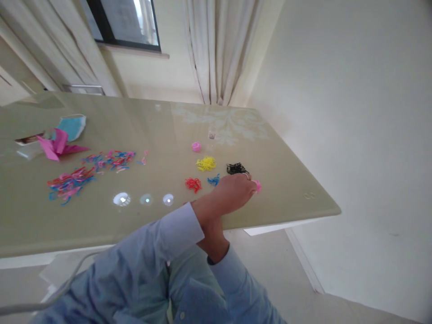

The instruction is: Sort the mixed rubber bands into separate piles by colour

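Observation:
My left hand (232, 193) reaches across to the right, over my right wrist. Its fingers are bent together at a small pink pile (258, 186) of thin strands, like little rubber bands; whatever lies between the fingertips is hidden. Beneath the left wrist, at the table's edge, is my right hand (213, 228), its fingers covered. Just beyond the left hand sits a black pile (236, 168) of the same strands. Nearby are a blue pile (213, 180), a red pile (193, 184) and a yellow pile (206, 163).
Two mixed heaps of coloured strands, a nearer heap (71, 182) and a farther heap (113, 159), lie on the left of the glossy table (162, 135). Beyond them are a pink folded paper (59, 145) and a blue face mask (71, 128). A pink round object (196, 146) stands behind the yellow pile.

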A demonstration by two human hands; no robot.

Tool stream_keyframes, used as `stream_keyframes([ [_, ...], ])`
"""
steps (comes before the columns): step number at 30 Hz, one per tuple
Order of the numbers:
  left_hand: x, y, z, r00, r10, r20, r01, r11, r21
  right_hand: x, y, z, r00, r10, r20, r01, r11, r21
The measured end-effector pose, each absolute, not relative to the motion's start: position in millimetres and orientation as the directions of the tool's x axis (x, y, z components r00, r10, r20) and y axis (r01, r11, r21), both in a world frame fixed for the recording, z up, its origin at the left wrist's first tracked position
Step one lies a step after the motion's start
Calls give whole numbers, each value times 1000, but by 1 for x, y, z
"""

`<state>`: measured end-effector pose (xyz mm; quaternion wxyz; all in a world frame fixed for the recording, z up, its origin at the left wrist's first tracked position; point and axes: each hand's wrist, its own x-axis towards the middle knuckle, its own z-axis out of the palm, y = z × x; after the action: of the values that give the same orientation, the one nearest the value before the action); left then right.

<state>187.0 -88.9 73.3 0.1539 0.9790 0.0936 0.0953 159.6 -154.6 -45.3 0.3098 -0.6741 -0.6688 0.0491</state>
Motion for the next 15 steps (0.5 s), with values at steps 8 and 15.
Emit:
stream_keyframes([
  [8, 221, -71, 48, 979, 183, 95, 149, -945, 291, 161, -147, -39, 132, 934, 333, 883, 41, -467],
  [15, 222, -69, 46, 983, 183, 26, 166, -936, 311, 160, -149, -32, 83, 925, 372, 911, 81, -405],
])
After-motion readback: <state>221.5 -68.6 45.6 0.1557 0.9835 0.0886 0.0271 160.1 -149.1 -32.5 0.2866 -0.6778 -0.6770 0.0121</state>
